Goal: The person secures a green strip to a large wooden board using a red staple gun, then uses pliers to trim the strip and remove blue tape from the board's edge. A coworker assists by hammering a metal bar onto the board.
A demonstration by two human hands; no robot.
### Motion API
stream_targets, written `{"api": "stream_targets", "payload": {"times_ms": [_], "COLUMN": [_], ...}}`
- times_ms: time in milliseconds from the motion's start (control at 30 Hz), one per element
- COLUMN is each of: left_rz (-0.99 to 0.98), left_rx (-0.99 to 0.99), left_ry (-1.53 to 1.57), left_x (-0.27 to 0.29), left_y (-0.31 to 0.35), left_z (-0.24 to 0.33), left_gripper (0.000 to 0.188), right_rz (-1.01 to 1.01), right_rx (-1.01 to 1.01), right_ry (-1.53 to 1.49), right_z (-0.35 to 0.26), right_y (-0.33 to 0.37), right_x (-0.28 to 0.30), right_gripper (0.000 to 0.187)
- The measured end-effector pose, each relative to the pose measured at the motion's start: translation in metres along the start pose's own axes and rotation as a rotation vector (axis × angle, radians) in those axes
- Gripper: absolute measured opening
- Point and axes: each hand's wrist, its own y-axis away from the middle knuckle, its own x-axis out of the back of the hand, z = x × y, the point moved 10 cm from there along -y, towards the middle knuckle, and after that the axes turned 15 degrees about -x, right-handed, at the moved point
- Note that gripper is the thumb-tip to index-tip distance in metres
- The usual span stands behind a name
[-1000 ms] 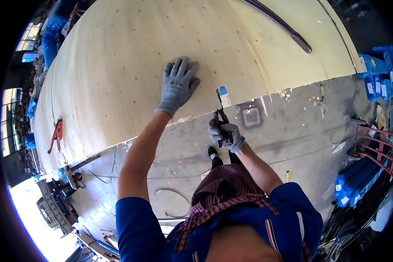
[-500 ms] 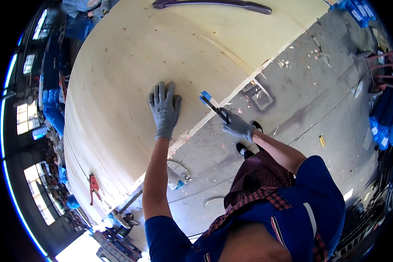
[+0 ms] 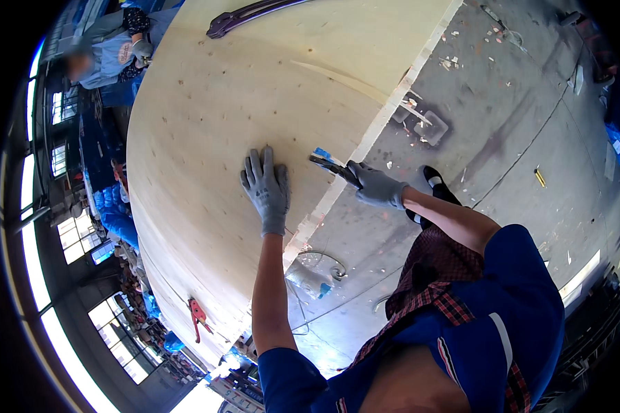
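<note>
My left hand, in a grey work glove, lies flat with fingers stretched on a large pale plywood sheet. At the sheet's near right edge, my gloved right hand is closed round the end of a narrow dark hand tool. This tool reaches over the edge onto the wood; its exact kind does not show. A small blue patch is by its tip, and I cannot tell whether it belongs to the tool. Beyond lies a thin torn wood strip on the sheet.
A long dark purple tool lies at the far end of the sheet, a red tool at its left. Another person stands beyond the far left edge. Wood scraps and a yellow object lie on the concrete floor.
The view has shifted, bringing the other person more into sight at the far left. My left palm stays flat on the sheet; the tool in my right hand now points more to the left.
</note>
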Motion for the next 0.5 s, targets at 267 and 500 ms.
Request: {"api": "stream_targets", "payload": {"times_ms": [267,500], "left_rz": [-0.017,-0.029], "left_rx": [-0.013,-0.024], "left_ry": [-0.033,-0.054], "left_x": [-0.001,0.000], "left_y": [-0.001,-0.008], "left_z": [0.000,0.004], "left_gripper": [0.049,0.049], "right_rz": [0.156,0.645], "right_rx": [0.086,0.472], "right_ry": [0.137,0.180], "right_z": [-0.015,0.001], "right_y": [-0.016,-0.062], "right_x": [-0.001,-0.003], "right_gripper": [0.021,0.011]}}
